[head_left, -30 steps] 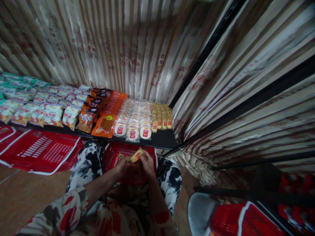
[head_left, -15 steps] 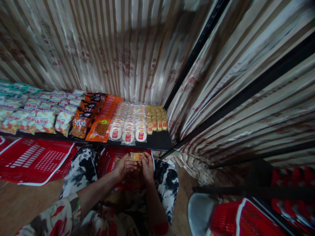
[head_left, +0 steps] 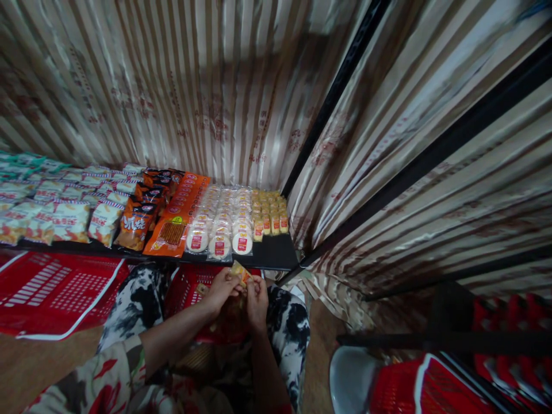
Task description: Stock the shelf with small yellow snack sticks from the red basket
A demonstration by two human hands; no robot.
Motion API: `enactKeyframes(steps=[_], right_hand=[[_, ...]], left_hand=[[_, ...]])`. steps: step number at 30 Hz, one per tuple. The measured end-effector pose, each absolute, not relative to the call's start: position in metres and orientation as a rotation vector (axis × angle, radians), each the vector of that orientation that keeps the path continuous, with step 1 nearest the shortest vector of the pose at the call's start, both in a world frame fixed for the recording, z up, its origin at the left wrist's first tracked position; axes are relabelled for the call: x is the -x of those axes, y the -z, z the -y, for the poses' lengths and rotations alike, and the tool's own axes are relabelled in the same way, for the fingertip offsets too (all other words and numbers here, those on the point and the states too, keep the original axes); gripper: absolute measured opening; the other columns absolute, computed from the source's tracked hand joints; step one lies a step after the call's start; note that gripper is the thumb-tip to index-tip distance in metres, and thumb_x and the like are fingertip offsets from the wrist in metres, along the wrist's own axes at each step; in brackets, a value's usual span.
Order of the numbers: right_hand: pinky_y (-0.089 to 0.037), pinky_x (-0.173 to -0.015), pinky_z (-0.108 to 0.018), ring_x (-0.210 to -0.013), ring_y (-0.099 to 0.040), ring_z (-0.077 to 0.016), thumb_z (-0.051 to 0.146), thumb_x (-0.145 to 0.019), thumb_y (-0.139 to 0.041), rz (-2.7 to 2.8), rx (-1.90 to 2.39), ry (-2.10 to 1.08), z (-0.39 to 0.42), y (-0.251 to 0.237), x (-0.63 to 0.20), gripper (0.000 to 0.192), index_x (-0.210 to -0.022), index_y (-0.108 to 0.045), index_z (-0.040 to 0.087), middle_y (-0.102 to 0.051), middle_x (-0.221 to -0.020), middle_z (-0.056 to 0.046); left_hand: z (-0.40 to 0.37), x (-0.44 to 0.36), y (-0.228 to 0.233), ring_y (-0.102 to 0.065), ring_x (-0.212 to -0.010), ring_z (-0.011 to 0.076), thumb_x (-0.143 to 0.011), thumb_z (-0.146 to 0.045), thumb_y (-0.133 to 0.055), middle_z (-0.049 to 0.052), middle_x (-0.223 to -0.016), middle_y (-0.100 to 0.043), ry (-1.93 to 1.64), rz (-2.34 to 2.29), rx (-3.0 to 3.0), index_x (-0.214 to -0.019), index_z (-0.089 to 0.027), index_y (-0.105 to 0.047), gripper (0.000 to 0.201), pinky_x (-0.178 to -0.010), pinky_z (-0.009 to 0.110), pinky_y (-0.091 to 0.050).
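Observation:
My left hand point(head_left: 222, 288) and my right hand point(head_left: 257, 298) meet over a red basket point(head_left: 186, 286) on my lap, and together they pinch a small yellow snack packet point(head_left: 240, 272). Just beyond the hands runs a low black shelf point(head_left: 276, 253). At the shelf's right end stand rows of the same small yellow packets point(head_left: 270, 214). Left of them lie round white cakes in clear wrap point(head_left: 219, 221) and long orange snack bags point(head_left: 176, 215).
More snack bags point(head_left: 64, 207) fill the shelf's left part. An empty red basket point(head_left: 56, 293) sits lower left, another point(head_left: 409, 385) lower right beside a grey stool point(head_left: 349, 376). Striped curtains point(head_left: 224, 98) hang behind and to the right, crossed by black bars.
Both hands have risen a little toward the shelf edge with the yellow packet, which has turned between the fingers. The camera has shifted slightly right.

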State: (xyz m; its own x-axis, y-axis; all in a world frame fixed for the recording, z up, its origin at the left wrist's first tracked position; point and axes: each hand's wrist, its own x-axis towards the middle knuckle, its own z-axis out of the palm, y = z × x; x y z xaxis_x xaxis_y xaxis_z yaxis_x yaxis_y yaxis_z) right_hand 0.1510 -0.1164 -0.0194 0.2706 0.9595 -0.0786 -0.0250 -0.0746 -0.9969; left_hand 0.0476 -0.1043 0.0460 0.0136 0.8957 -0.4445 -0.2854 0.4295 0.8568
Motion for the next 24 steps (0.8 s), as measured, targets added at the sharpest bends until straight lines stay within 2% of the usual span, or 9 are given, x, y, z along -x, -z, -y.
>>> enactKeyframes(steps=[3,5,9,12,18,24], right_hand=[[-0.049,-0.068,-0.027,-0.074,-0.062,-0.0168,0.051,-0.084,-0.044,1.012,1.426,-1.014,0.117,0.019,-0.153,0.031,-0.093,-0.053,0.023,-0.065,-0.082,-0.002],[-0.048,-0.071,-0.029,-0.076,-0.061,-0.0172,0.050,-0.084,-0.043,1.076,1.489,-0.926,0.116,0.017,-0.156,0.032,-0.092,-0.054,0.021,-0.064,-0.087,-0.004],[-0.044,-0.085,-0.037,-0.095,-0.057,-0.0227,0.045,-0.086,-0.045,1.293,1.589,-0.514,0.115,0.012,-0.161,0.034,-0.101,-0.058,0.018,-0.061,-0.104,-0.012],[-0.038,-0.093,-0.042,-0.105,-0.052,-0.0243,0.038,-0.089,-0.042,1.463,1.563,-0.270,0.114,0.007,-0.163,0.033,-0.108,-0.059,0.018,-0.062,-0.107,-0.012],[-0.040,-0.092,-0.041,-0.103,-0.051,-0.0244,0.033,-0.088,-0.045,1.536,1.534,-0.197,0.107,0.002,-0.170,0.036,-0.117,-0.054,0.014,-0.060,-0.108,-0.014],[-0.040,-0.091,-0.042,-0.104,-0.049,-0.0260,0.031,-0.085,-0.046,1.582,1.585,-0.135,0.095,-0.003,-0.186,0.038,-0.117,-0.055,0.013,-0.058,-0.107,-0.015]], left_hand=[[0.099,-0.052,-0.050,-0.054,-0.051,0.0084,-0.073,-0.017,-0.063,-0.004,-0.056,-0.057,-1.025,-1.295,-0.743,-0.071,-0.016,-0.052,0.011,-0.050,0.018,-0.040],[0.095,-0.054,-0.052,-0.052,-0.050,0.0084,-0.073,-0.016,-0.060,-0.005,-0.055,-0.054,-1.013,-1.317,-0.788,-0.069,-0.016,-0.051,0.010,-0.049,0.018,-0.039],[0.088,-0.057,-0.050,-0.050,-0.050,0.0084,-0.071,-0.013,-0.059,-0.006,-0.055,-0.052,-0.998,-1.335,-0.849,-0.068,-0.017,-0.051,0.010,-0.049,0.018,-0.035],[0.081,-0.060,-0.046,-0.050,-0.054,0.0090,-0.072,-0.011,-0.057,-0.005,-0.057,-0.052,-0.998,-1.372,-0.930,-0.067,-0.018,-0.052,0.010,-0.052,0.019,-0.034],[0.067,-0.070,-0.041,-0.050,-0.061,0.0114,-0.069,-0.011,-0.060,-0.004,-0.061,-0.054,-1.032,-1.391,-1.104,-0.066,-0.019,-0.054,0.011,-0.058,0.019,-0.034],[0.058,-0.083,-0.044,-0.049,-0.062,0.0127,-0.072,-0.017,-0.059,-0.003,-0.064,-0.054,-0.972,-1.421,-1.265,-0.070,-0.020,-0.055,0.005,-0.059,0.021,-0.034]])
